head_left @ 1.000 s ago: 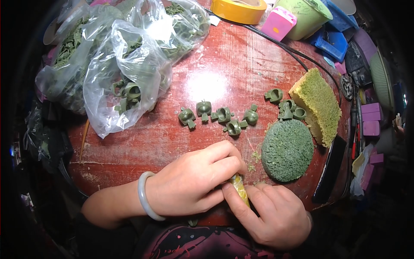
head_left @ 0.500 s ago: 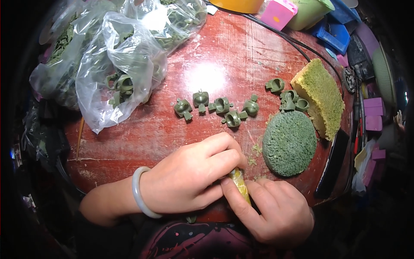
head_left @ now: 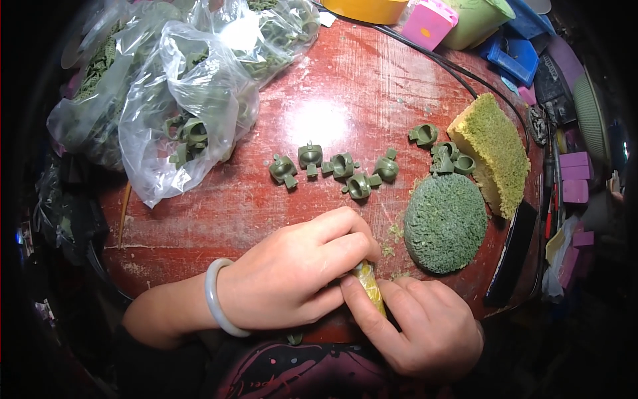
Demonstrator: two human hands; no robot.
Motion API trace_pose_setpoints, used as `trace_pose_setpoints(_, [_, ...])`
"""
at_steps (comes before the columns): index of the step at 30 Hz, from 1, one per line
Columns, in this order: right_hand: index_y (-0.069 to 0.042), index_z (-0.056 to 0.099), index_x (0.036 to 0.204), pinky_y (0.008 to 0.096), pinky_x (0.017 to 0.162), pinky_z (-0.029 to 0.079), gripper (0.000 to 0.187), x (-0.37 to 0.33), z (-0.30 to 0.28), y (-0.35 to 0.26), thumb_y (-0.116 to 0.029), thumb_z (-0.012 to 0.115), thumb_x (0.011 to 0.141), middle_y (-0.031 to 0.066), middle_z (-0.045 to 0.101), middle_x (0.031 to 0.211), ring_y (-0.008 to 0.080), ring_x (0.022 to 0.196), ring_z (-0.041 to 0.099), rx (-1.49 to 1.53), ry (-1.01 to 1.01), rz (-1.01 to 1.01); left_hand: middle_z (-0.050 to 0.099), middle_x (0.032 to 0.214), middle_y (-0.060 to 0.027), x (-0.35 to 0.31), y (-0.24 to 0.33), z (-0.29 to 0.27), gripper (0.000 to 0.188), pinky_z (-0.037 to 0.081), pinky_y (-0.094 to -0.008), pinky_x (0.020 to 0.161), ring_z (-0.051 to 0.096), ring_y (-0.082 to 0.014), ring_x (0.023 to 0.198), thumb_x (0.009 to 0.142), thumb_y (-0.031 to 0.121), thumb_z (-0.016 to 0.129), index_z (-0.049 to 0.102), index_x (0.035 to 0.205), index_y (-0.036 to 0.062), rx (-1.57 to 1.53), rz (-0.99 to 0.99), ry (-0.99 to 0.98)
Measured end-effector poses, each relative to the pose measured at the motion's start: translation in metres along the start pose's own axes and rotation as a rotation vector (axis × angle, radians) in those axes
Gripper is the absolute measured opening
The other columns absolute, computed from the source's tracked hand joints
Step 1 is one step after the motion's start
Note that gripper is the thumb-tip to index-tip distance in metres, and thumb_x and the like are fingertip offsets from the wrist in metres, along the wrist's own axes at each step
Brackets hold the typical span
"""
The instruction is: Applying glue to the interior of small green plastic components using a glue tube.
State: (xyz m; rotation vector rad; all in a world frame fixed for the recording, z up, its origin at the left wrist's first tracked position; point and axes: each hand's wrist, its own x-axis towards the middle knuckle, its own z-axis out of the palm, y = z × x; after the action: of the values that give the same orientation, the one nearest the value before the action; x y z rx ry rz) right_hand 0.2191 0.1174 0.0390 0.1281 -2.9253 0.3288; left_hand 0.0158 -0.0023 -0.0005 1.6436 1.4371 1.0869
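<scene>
At the lower centre of the frame, a slim yellow piece (head_left: 371, 289), its surface glossy and creased like wrapped film, slants between the two hands above a worn red tabletop (head_left: 199, 226). The right hand (head_left: 425, 326) grasps it, thumb and fingers closed along its sides. The left hand (head_left: 299, 272) arches over its upper end with fingers bent inward; whether they grip that end or something else under the palm, I cannot tell. A smooth, pale bracelet (head_left: 218, 299) rings the left wrist.

Near the middle of the frame lie five olive-green parts (head_left: 310, 156), smooth, rounded and hollow like tiny helmets, with square tabs. To their right, similar green pieces (head_left: 423, 135) sit just above a round pad (head_left: 445, 225), thick, dark green and coarsely porous. Beside it stands a spongy block (head_left: 498, 153), yellowish with a rough green face, and below that lies a flat black bar (head_left: 512, 256).

Crinkled, transparent plastic bags (head_left: 206, 100) filled with green parts bulge across the upper left. Along the upper right are black cables (head_left: 432, 56), a pink box (head_left: 428, 25) and an angular blue tray (head_left: 518, 60).
</scene>
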Motion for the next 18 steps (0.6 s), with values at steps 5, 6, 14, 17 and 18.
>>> trace_pose_setpoints(5, [-0.003, 0.076, 0.125, 0.0293, 0.062, 0.054, 0.045, -0.0004, -0.0008, 0.0001, -0.014, 0.071, 0.082, 0.0092, 0.068, 0.092, 0.0185, 0.073, 0.067, -0.008, 0.01, -0.005, 0.065, 0.11, -0.0177, 0.0003, 0.0, 0.0008, 0.035, 0.058, -0.0409, 0.089, 0.069, -0.0356, 0.099, 0.082, -0.001, 0.075, 0.068, 0.117, -0.0027, 0.002, 0.004, 0.007])
trace_pose_setpoints(6, [-0.003, 0.076, 0.125, 0.0294, 0.062, 0.054, 0.045, -0.0005, -0.0005, 0.0002, -0.014, 0.071, 0.082, 0.0092, 0.068, 0.092, 0.0185, 0.073, 0.067, -0.005, 0.009, -0.006, 0.065, 0.11, -0.0178, 0.0001, 0.0002, 0.0008, 0.035, 0.058, -0.0409, 0.089, 0.069, -0.0357, 0.099, 0.082, -0.001, 0.075, 0.068, 0.117, -0.0026, 0.001, 0.002, 0.007])
trace_pose_setpoints(14, [-0.003, 0.076, 0.126, 0.0293, 0.062, 0.054, 0.045, 0.0003, -0.0019, 0.0002, -0.014, 0.071, 0.082, 0.0089, 0.068, 0.092, 0.0185, 0.074, 0.067, -0.002, -0.009, -0.004, 0.064, 0.111, -0.0181, 0.0003, 0.0009, -0.0005, 0.035, 0.057, -0.0411, 0.09, 0.068, -0.0361, 0.1, 0.083, -0.001, 0.074, 0.068, 0.117, -0.0027, -0.007, -0.004, -0.003])
trace_pose_setpoints(17, [-0.004, 0.076, 0.126, 0.0294, 0.062, 0.054, 0.045, 0.0003, -0.0014, -0.0002, -0.014, 0.071, 0.082, 0.0088, 0.068, 0.092, 0.0185, 0.074, 0.067, -0.003, -0.01, -0.003, 0.064, 0.111, -0.0183, 0.0002, 0.0007, -0.0004, 0.036, 0.057, -0.041, 0.09, 0.068, -0.0361, 0.1, 0.082, -0.002, 0.074, 0.068, 0.117, -0.0029, -0.01, -0.002, -0.003])
trace_pose_setpoints(18, [-0.004, 0.077, 0.126, 0.0295, 0.062, 0.054, 0.045, 0.0003, -0.001, -0.0004, -0.014, 0.071, 0.082, 0.0088, 0.068, 0.092, 0.0186, 0.074, 0.067, -0.006, -0.004, -0.001, 0.064, 0.111, -0.0184, 0.0, 0.0005, -0.0002, 0.036, 0.057, -0.041, 0.09, 0.068, -0.0361, 0.1, 0.082, -0.002, 0.074, 0.068, 0.117, -0.0029, -0.012, -0.001, -0.003])
